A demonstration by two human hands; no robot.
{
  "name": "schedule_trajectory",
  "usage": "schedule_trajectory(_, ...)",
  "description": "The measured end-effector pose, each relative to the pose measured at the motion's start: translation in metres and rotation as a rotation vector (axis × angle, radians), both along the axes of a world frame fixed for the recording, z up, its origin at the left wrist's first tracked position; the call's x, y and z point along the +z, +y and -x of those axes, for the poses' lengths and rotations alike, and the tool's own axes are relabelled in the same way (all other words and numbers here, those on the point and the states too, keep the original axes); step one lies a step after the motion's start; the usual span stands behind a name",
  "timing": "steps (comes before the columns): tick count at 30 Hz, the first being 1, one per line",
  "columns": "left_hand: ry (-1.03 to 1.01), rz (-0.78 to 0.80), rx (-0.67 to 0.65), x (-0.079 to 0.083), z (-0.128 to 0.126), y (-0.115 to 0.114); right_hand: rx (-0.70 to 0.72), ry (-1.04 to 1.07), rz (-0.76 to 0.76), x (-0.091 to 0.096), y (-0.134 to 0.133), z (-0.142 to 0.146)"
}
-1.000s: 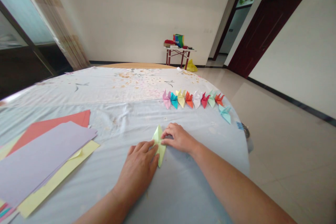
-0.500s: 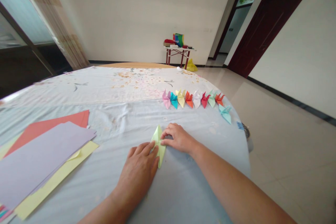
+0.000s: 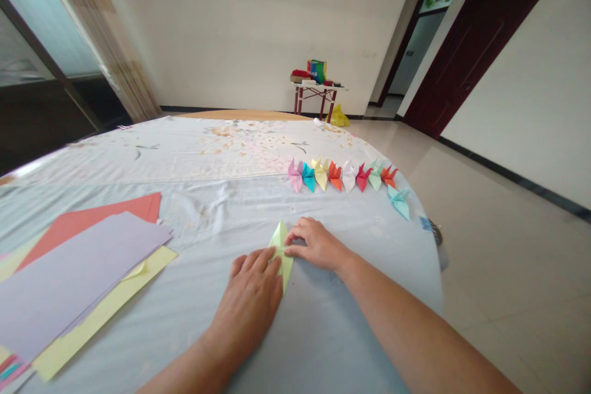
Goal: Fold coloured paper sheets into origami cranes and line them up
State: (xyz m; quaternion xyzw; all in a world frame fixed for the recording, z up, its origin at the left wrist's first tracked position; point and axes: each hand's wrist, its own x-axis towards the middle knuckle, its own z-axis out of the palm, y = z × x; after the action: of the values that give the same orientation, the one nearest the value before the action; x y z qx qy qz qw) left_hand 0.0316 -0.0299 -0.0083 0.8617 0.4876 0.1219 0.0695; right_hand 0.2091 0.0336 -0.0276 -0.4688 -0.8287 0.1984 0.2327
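A long, diamond-shaped piece of folded light green paper (image 3: 287, 268) lies on the tablecloth, with its pointed top upward. My left hand (image 3: 252, 286) rests palm down over its left side, fingers stretched out and pressing it to the table. At the right edge of the paper, my right hand (image 3: 314, 243) pinches it between thumb and fingers near the middle. Both hands hide part of the folds. Beyond my right hand stand several folded paper cranes (image 3: 335, 176) in a row, in pink, blue, yellow, orange, white, red and green. A light blue crane (image 3: 399, 202) sits at the right end, nearer to me.
On the left lie overlapping sheets: purple paper (image 3: 92, 277), red paper (image 3: 111, 209) and yellow paper (image 3: 106, 314). A pale flowered tablecloth (image 3: 175, 148) covers the round table. By the far wall is a small table (image 3: 318, 87) with things on it, beside a yellow bag (image 3: 339, 117).
My left hand has shifted slightly over the folded paper, covering more of its lower part. My right hand keeps its pinch. The whole view has moved a little.
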Motion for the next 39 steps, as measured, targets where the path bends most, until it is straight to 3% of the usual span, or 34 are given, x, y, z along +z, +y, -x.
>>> schedule_trajectory(19,0.022,0.028,-0.004,0.003,-0.001,0.002,0.002,-0.003,-0.021,0.001,0.0,-0.001)
schedule_trajectory(24,0.008,0.009,-0.013,0.0,-0.002,0.003,0.04,-0.14,-0.073,0.005,-0.004,-0.001)
schedule_trajectory(31,0.004,0.038,-0.012,0.002,-0.002,0.003,0.135,-0.3,-0.018,0.01,-0.005,0.001)
schedule_trajectory(39,0.006,0.031,-0.01,0.002,-0.003,0.004,0.111,-0.35,-0.012,0.015,-0.002,-0.002)
